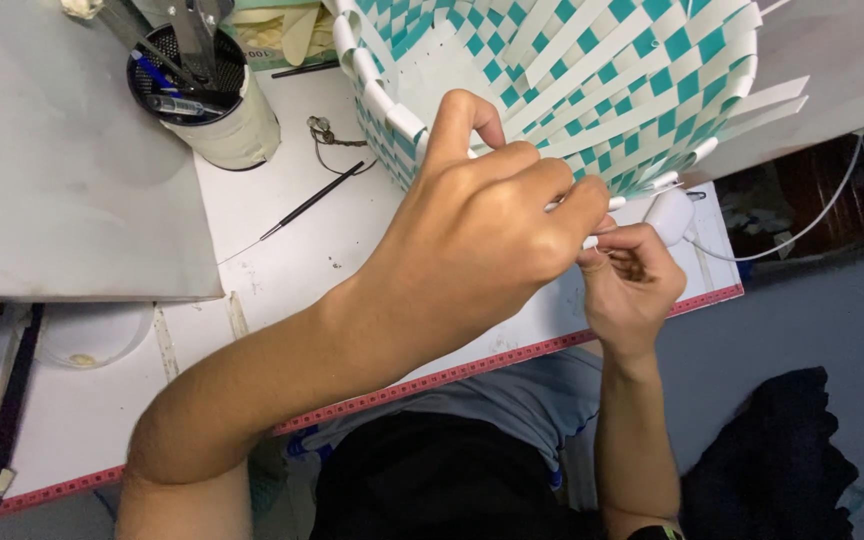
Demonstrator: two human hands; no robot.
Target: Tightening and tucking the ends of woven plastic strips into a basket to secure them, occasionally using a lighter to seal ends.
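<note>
The woven basket (pixel 592 80) lies tipped on its side at the far edge of the white bench (pixel 282 250), with its open mouth toward the person. It is plaited from flat plastic strips in white and teal, which form a regular checker pattern across the wall. The rim is bound with a folded white strip that runs down the near left corner. On the right side, several loose white strip ends (pixel 767 100) project past the weave, unfinished.

The left hand (pixel 482 230) lies across the lower edge of the basket, fingers curled tight and pinching a narrow white strip at the rim. The right hand (pixel 632 275) sits just beside it and below, fingers closed on the same strip end. A white plug-shaped block (pixel 670 215) with a white cable (pixel 802 225) lies touching the top of the right hand.

On the bench to the left stand a cream-coloured holder (pixel 217 100) with tools, and a thin black needle-like tool (pixel 317 200). A red measuring strip (pixel 472 368) runs along the near edge of the bench.
</note>
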